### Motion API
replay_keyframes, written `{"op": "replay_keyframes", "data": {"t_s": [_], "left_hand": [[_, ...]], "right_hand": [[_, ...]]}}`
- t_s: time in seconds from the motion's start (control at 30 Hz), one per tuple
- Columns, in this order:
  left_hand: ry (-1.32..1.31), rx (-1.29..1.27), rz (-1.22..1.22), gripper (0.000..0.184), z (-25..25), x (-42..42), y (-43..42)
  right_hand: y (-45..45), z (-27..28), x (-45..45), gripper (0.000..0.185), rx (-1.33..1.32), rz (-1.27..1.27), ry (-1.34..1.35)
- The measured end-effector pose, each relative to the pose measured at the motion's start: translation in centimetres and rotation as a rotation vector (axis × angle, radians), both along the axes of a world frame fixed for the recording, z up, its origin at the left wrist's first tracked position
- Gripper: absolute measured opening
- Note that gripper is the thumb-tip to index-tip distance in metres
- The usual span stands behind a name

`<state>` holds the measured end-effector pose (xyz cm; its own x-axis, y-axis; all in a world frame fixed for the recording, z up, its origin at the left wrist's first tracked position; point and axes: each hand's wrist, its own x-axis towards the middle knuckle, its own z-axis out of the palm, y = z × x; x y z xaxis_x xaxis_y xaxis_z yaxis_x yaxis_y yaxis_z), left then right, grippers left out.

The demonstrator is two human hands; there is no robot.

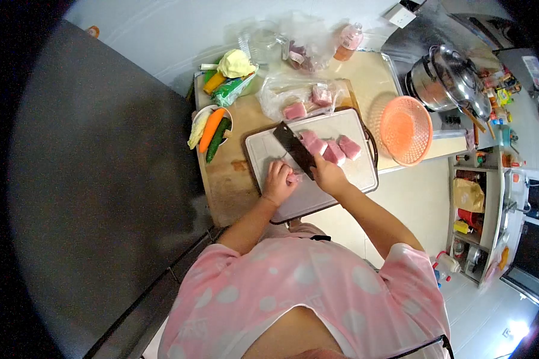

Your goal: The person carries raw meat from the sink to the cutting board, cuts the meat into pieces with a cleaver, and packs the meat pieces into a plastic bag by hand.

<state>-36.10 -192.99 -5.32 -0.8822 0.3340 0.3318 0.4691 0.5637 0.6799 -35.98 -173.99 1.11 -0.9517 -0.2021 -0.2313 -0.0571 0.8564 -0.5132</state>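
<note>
My right hand (328, 173) grips the handle of a dark, broad-bladed cleaver (294, 146), its blade slanting to the upper left over a white cutting board (266, 149) with a dark rim. Just left of the blade, my left hand (279, 182) is closed over a piece of raw meat (293, 178), mostly hidden under the fingers. On the blade's right side lie several pink chunks of meat (335, 153). Behind the board, two more meat pieces (294, 110) rest on a clear plastic bag (272, 96).
A bowl with a carrot (211, 130) and a cucumber (218, 140) stands left of the board. Behind it sits a green package (233, 90). An orange plastic basket (405, 130) is at right, near a steel pot (431, 84). A bottle (348, 42) stands by the wall.
</note>
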Motion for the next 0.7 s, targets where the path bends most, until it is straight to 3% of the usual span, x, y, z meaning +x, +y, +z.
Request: {"op": "replay_keyframes", "data": {"t_s": [0.2, 0.3, 0.43, 0.53, 0.7], "left_hand": [[0.004, 0.051, -0.005, 0.026, 0.3, -0.1, -0.1], [0.004, 0.036, -0.007, 0.026, 0.2, -0.2, -0.1], [0.025, -0.013, -0.001, 0.028, 0.6, -0.3, -0.3], [-0.018, -0.016, -0.032, 0.029, 1.7, -0.2, -0.6], [-0.086, -0.086, -0.260, 0.030, 2.5, -2.0, -2.3]], "right_hand": [[0.7, 3.5, 1.5, 0.027, 0.081, -0.070, 0.120], [-0.2, 4.5, 1.5, 0.029, 0.084, 0.069, 0.055], [-0.7, 3.5, 2.0, 0.052, 0.176, 0.152, -0.018], [-0.4, 2.8, 2.4, 0.033, 0.158, 0.164, 0.032], [0.1, 2.5, 3.4, 0.032, 0.177, 0.189, -0.006]]}}
